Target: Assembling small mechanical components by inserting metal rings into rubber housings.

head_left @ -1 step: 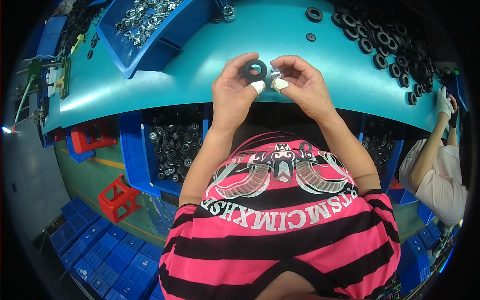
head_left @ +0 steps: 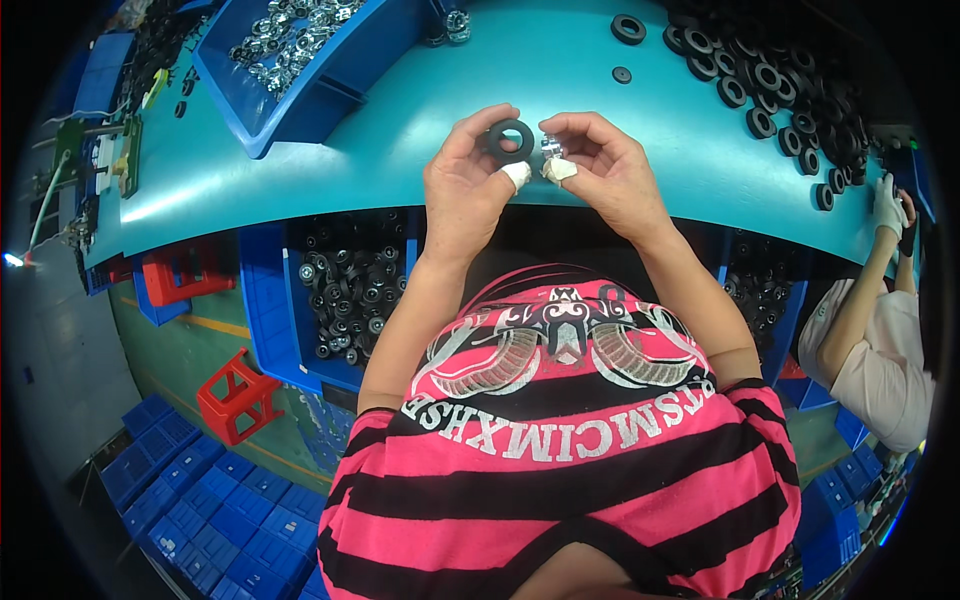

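My left hand (head_left: 468, 172) is closed around a black ring (head_left: 527, 140), its hole turned toward me. My right hand (head_left: 608, 168) pinches a small shiny metal part (head_left: 551, 147) just beside it, not touching. Both pieces are over the turquoise table (head_left: 380, 185); a blue bin (head_left: 325, 100) stands farther left.

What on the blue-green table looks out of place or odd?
A small, round black disc lies on the smooth blue-green table, apart from the heap of thick black rings to its right, so it looks like a stray. I see no clear damage.
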Action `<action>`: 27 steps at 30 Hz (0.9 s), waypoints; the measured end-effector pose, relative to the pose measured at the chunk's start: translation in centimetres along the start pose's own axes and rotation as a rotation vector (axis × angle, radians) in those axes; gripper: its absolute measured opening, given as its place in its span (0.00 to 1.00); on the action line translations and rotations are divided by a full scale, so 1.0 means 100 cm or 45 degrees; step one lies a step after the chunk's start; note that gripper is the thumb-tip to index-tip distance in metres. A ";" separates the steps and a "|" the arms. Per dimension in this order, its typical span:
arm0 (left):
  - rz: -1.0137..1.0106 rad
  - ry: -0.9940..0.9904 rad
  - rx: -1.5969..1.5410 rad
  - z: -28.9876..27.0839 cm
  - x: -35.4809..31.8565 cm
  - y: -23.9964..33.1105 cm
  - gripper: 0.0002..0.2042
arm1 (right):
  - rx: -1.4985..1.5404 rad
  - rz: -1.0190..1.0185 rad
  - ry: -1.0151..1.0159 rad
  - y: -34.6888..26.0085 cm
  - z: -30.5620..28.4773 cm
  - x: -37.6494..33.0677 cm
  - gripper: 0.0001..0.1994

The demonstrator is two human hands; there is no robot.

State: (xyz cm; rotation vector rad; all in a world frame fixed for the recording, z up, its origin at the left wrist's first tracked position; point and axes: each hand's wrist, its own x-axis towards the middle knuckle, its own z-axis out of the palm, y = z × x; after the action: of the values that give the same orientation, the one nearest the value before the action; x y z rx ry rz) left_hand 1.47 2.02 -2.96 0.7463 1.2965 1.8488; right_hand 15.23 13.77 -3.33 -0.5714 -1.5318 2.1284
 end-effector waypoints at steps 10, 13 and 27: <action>-0.001 0.005 0.005 0.003 -0.001 -0.002 0.26 | -0.033 -0.034 -0.040 -0.003 0.000 0.001 0.21; 0.074 -0.013 0.137 0.001 0.000 -0.002 0.25 | -0.024 -0.041 -0.037 0.000 0.000 0.002 0.21; 0.006 -0.020 -0.024 0.001 0.002 0.013 0.26 | 0.007 -0.052 -0.007 0.002 0.007 0.002 0.19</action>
State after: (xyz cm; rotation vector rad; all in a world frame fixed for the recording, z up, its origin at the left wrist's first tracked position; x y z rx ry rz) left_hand 1.11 1.94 -1.72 0.7531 1.2661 1.8528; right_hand 14.64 13.28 -3.29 -0.5280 -1.5274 2.1046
